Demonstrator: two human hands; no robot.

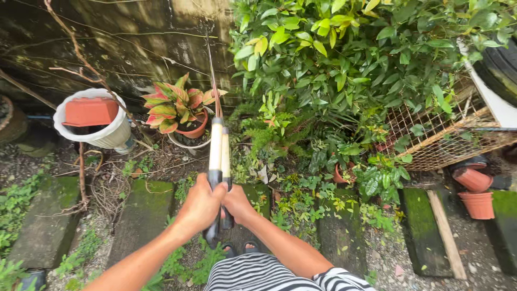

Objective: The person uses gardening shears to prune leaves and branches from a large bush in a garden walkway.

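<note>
I hold a pair of long-handled garden shears (219, 148) upright in front of me, its cream handles pressed together and the dark blades pointing up toward the wall. My left hand (200, 206) grips the black left handle end. My right hand (237, 203) grips the right handle end, close against the left hand. The blade tips rise past a red-and-green leafed plant in a terracotta pot (177, 108). A large green bush (344, 59) stands just right of the shears.
A white pot (102, 132) with an orange container in it stands at left. Mossy paving slabs (142, 215) cross the ground. Wire mesh (447, 134) and terracotta pots (476, 205) lie at right. A stained wall (107, 37) backs the bed.
</note>
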